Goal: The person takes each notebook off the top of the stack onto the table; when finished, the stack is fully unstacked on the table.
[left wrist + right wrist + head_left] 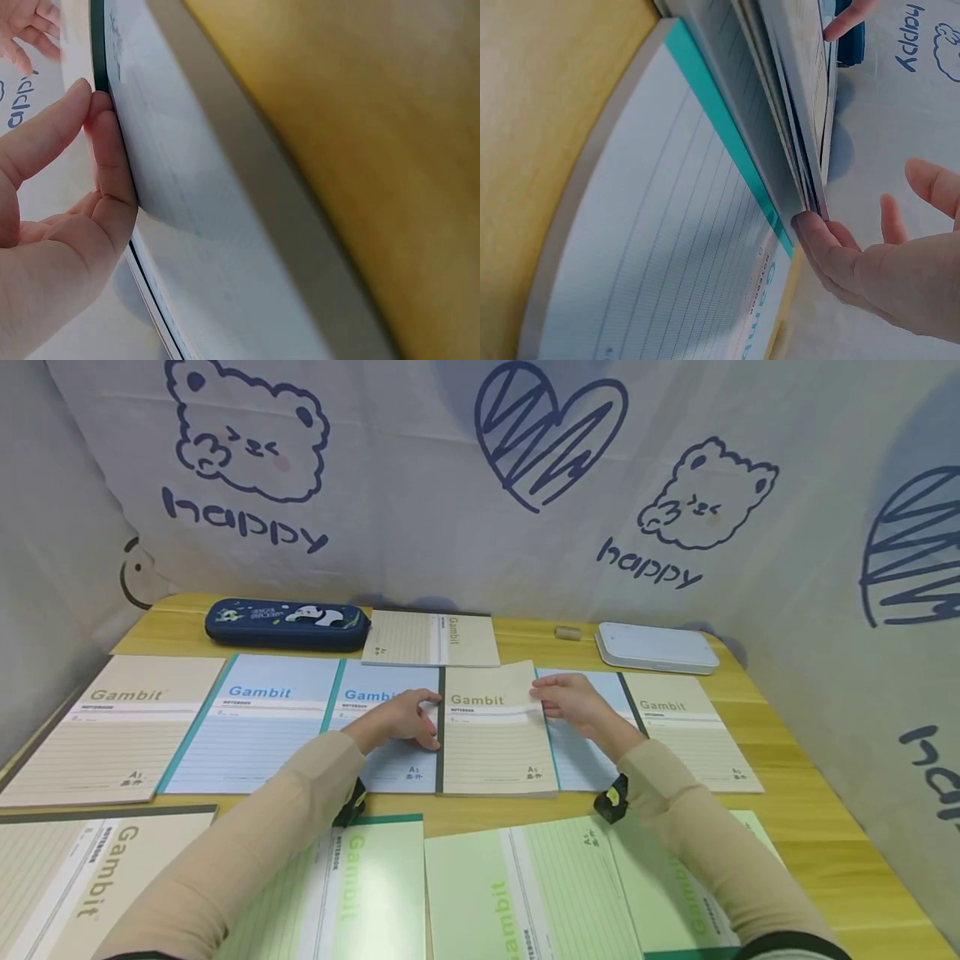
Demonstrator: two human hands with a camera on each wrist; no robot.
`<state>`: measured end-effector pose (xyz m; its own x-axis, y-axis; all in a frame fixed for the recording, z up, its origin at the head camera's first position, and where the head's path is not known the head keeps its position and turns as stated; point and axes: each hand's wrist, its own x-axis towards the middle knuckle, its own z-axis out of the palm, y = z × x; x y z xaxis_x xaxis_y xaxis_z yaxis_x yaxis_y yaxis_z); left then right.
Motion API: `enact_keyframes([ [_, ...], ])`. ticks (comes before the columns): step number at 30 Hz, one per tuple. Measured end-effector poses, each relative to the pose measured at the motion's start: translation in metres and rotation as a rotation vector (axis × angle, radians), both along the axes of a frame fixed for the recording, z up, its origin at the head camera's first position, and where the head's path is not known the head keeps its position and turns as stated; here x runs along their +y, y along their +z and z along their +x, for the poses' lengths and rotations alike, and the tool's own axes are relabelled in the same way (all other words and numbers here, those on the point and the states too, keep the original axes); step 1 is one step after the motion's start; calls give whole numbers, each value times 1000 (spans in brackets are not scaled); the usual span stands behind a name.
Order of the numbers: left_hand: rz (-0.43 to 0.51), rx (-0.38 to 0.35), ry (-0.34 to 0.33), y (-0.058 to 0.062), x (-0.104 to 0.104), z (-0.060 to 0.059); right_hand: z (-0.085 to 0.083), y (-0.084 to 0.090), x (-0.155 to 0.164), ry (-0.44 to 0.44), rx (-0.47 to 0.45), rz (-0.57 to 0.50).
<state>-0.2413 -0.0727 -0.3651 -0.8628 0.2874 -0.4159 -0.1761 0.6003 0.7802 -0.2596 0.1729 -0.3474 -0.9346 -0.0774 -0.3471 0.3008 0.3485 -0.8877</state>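
Observation:
A beige Gambit notebook with a dark spine lies upright in the middle of a row of notebooks. At its spine, the fingertips of my left hand touch the left edge; the fingers are bent and the thumb sits lower. My right hand touches the right edge near the top. In the right wrist view, the right hand has its fingertips against the edges of several layered covers, thumb apart. Blue notebooks lie on both sides, one under the left hand and one under the right.
Another blue notebook and beige notebooks extend the row. Behind are a panda pencil case, a sideways beige notebook, a small tan cylinder and a white case. Green notebooks lie in front.

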Motion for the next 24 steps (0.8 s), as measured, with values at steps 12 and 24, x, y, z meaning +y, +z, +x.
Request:
enact_keyframes([
  [12, 12, -7, -8, -1, 0, -1, -2, 0, -2, -90, 41, -43],
  [24, 30, -12, -6, 0, -1, 0, -5, -7, -3, -81, 26, 61],
])
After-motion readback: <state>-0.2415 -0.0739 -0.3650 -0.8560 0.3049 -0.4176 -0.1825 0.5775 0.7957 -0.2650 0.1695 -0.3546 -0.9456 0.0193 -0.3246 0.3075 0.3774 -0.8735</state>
